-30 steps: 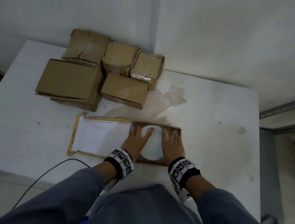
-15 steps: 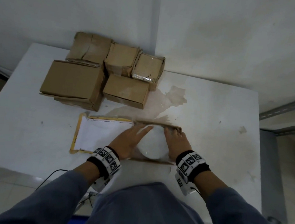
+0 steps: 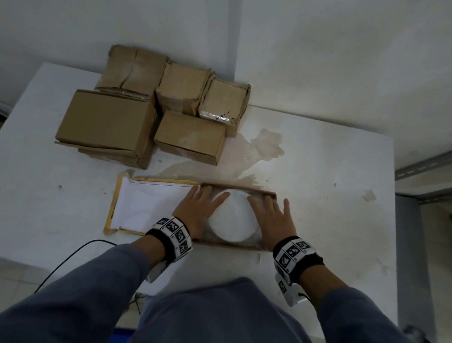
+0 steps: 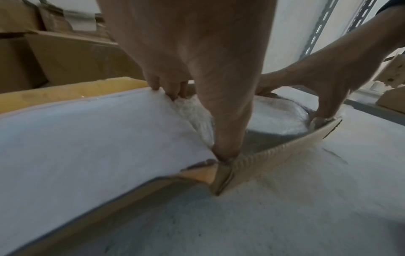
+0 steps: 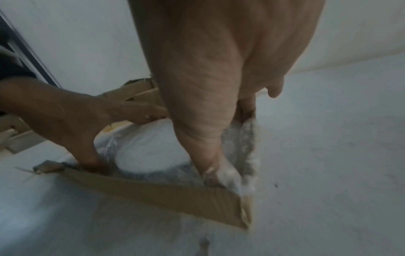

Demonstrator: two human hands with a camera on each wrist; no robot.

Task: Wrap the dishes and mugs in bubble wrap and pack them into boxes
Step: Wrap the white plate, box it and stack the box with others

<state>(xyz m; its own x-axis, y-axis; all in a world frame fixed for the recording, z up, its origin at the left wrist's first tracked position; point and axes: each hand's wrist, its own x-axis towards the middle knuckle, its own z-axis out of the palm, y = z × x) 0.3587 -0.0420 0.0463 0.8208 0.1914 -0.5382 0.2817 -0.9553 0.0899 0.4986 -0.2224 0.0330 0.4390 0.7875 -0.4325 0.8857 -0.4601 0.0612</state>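
Observation:
A round white dish [image 3: 233, 218] wrapped in bubble wrap [image 5: 243, 143] lies inside a shallow cardboard box [image 3: 229, 245] near the table's front edge. The box lid [image 3: 150, 208], white inside with yellow edges, lies flat to the left. My left hand [image 3: 208, 198] presses down on the wrap along the dish's left side, fingers straight, thumb at the box's near corner [image 4: 221, 155]. On the dish's right side my right hand [image 3: 268, 206] pushes the wrap into the box's right end, its thumb [image 5: 208, 161] buried in wrap. The dish's underside is hidden.
Several closed cardboard boxes [image 3: 109, 122] are stacked at the table's back left, the nearest [image 3: 192, 138] just behind the lid. A brown stain [image 3: 251, 151] marks the white table [image 3: 328, 180]. A black cable [image 3: 75, 256] hangs off the front left. A grey metal rack [image 3: 438, 168] stands right.
My left hand has turned from lying slanted across the dish to pointing straight ahead beside it. My right hand has slid a little right, fingers spread wider. The dish stays in the box.

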